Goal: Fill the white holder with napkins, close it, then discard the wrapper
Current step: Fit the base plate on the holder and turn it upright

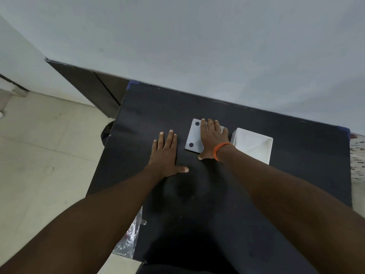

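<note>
My right hand (pixel 210 140) lies flat on the lid (pixel 194 136), holder (pixel 254 145) open just right; left hand (pixel 166 153) spread, farther off.

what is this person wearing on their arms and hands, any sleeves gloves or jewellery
Both forearms are bare as far as the picture shows: no sleeves and no gloves. The right hand has an orange thread band wound around the wrist in a few thin strands. The left hand and its wrist carry nothing: no watch, no band. No rings show on any visible finger of either hand.
</note>
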